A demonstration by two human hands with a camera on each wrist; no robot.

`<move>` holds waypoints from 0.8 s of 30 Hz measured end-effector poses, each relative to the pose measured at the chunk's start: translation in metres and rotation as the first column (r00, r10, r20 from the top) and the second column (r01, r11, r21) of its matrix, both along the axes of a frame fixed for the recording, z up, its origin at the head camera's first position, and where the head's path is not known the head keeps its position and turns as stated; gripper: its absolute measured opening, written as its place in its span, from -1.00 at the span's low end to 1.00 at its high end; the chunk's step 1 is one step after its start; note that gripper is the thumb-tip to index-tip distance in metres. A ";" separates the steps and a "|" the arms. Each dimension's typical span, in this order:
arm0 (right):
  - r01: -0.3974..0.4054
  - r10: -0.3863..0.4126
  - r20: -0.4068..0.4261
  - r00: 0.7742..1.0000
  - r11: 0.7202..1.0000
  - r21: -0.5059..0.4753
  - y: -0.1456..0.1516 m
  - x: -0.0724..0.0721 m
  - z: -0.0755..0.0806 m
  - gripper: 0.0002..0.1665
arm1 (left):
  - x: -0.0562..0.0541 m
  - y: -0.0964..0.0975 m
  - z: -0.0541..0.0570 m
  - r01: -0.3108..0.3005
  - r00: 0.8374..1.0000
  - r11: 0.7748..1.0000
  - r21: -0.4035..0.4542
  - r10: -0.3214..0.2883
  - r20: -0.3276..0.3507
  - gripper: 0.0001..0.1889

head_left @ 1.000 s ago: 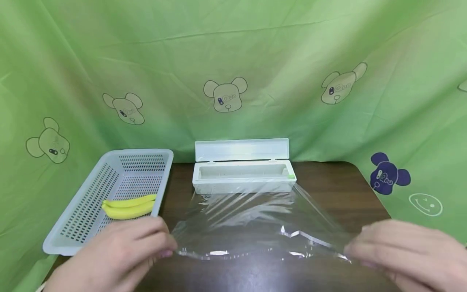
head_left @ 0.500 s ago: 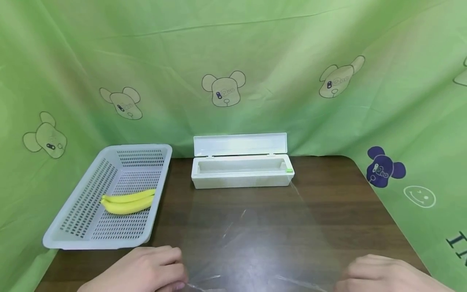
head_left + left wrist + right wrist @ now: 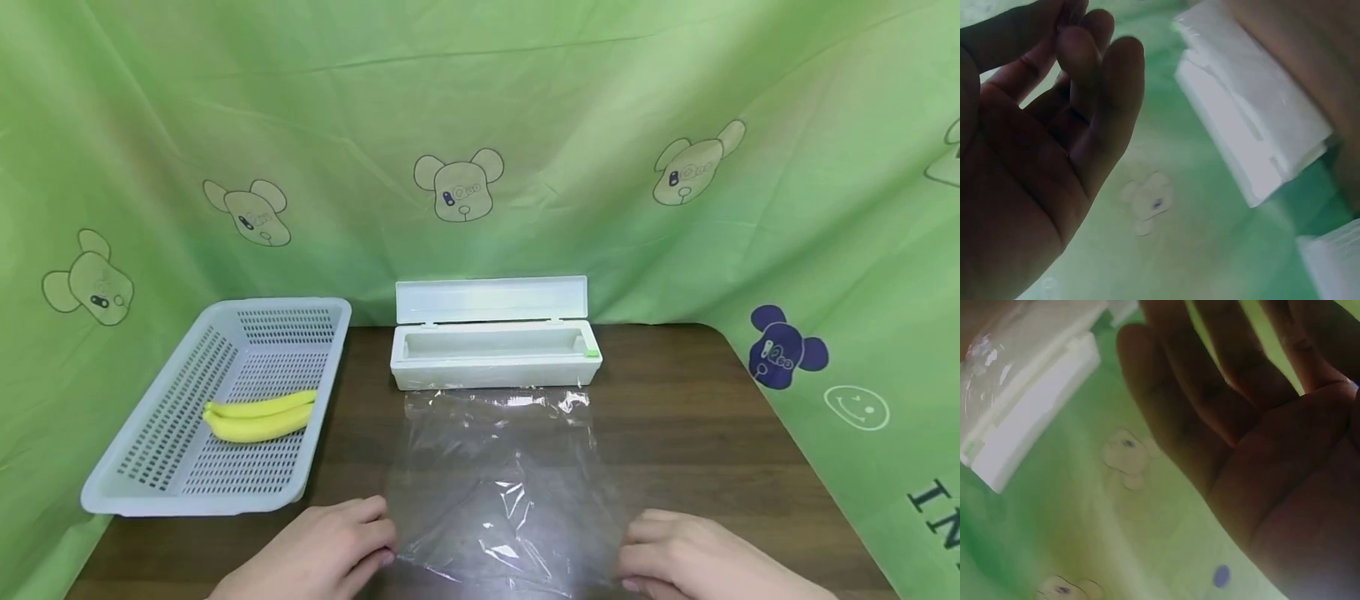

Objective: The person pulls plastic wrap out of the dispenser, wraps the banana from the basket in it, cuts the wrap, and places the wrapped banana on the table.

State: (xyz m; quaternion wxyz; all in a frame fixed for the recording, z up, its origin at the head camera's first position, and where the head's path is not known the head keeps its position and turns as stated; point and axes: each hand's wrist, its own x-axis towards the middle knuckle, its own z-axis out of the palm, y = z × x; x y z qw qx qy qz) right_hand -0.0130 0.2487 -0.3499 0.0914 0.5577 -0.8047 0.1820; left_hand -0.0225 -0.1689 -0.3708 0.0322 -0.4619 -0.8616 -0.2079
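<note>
A sheet of clear plastic wrap (image 3: 487,492) spreads over the table, its far edge crinkled right at the front of a white wrap dispenser box (image 3: 495,375). My left hand (image 3: 330,546) pinches the sheet's near left corner between thumb and fingers. At the near right corner, my right hand (image 3: 675,554) holds the film under bent fingers. The left wrist view shows the left hand's fingertips (image 3: 1079,53) meeting the thumb. In the right wrist view the right palm (image 3: 1297,450) shows, while the fingertips partly leave the frame. The box's lid (image 3: 491,300) stands raised at the back.
A pale blue plastic basket (image 3: 97,492) stands on the left with yellow bananas (image 3: 258,421) inside. The dark wooden table (image 3: 697,417) ends against a green printed curtain (image 3: 480,100) behind and at both sides.
Both hands have come down toward the near edge, and the right has moved left. The wrap, earlier stretched up from the box front, now lies low and wrinkled over the table.
</note>
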 end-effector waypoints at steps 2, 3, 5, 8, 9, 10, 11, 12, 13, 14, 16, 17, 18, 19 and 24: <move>0.023 -0.024 0.014 1.000 0.999 0.025 -0.001 -0.002 -0.011 -0.83 | -0.002 0.001 -0.012 -0.025 0.999 1.000 -0.002 0.025 0.026 -0.83; 0.036 -0.037 0.037 0.999 0.999 0.033 -0.001 -0.002 -0.016 -0.82 | -0.003 0.002 -0.018 -0.036 0.999 0.999 -0.010 0.036 0.031 -0.83; 0.065 -0.068 0.077 0.995 0.997 0.042 -0.003 -0.003 -0.027 -0.77 | -0.005 0.004 -0.030 -0.056 0.998 0.998 -0.028 0.057 0.024 -0.82; 0.130 -0.138 0.123 0.983 0.989 0.071 -0.005 -0.004 -0.042 -0.76 | -0.007 0.005 -0.045 -0.088 0.996 0.995 -0.054 0.088 -0.003 -0.80; 0.151 -0.162 0.151 0.975 0.985 0.085 -0.006 -0.005 -0.047 -0.76 | -0.008 0.005 -0.050 -0.096 0.995 0.994 -0.060 0.096 -0.010 -0.80; 0.171 -0.185 0.159 0.970 0.980 0.097 -0.007 -0.005 -0.052 -0.76 | -0.008 0.006 -0.054 -0.104 0.995 0.992 -0.067 0.103 -0.011 -0.81; 0.192 -0.211 0.182 0.960 0.975 0.112 -0.008 -0.005 -0.057 -0.77 | -0.008 0.006 -0.058 -0.109 0.994 0.991 -0.074 0.109 -0.005 -0.81; 0.213 -0.237 0.205 0.950 0.968 0.129 -0.009 -0.004 -0.061 -0.77 | -0.009 0.006 -0.061 -0.113 0.994 0.990 -0.081 0.114 0.003 -0.81; 0.229 -0.256 0.222 0.941 0.963 0.142 -0.010 -0.003 -0.066 -0.78 | -0.009 0.006 -0.065 -0.116 0.993 0.989 -0.087 0.117 0.012 -0.81; 0.245 -0.275 0.231 0.933 0.958 0.150 -0.011 -0.002 -0.071 -0.77 | -0.008 0.006 -0.068 -0.119 0.993 0.989 -0.092 0.121 0.017 -0.81; 0.273 -0.303 0.239 0.922 0.950 0.152 -0.011 0.000 -0.080 -0.76 | -0.008 0.006 -0.074 -0.122 0.991 0.986 -0.111 0.127 0.035 -0.82; 0.282 -0.314 0.247 0.917 0.947 0.155 -0.011 0.001 -0.084 -0.76 | -0.007 0.006 -0.077 -0.122 0.991 0.985 -0.118 0.127 0.038 -0.81; 0.288 -0.319 0.240 0.917 0.945 0.155 -0.011 0.002 -0.088 -0.75 | -0.007 0.006 -0.079 -0.122 0.991 0.985 -0.125 0.129 0.044 -0.81; 0.292 -0.324 0.239 0.915 0.943 0.159 -0.010 0.003 -0.091 -0.75 | -0.007 0.006 -0.081 -0.125 0.990 0.984 -0.131 0.132 0.052 -0.80; 0.299 -0.352 0.264 0.898 0.929 0.220 -0.003 0.006 -0.101 -0.80 | -0.005 0.007 -0.087 -0.142 0.987 0.977 -0.157 0.152 0.053 -0.82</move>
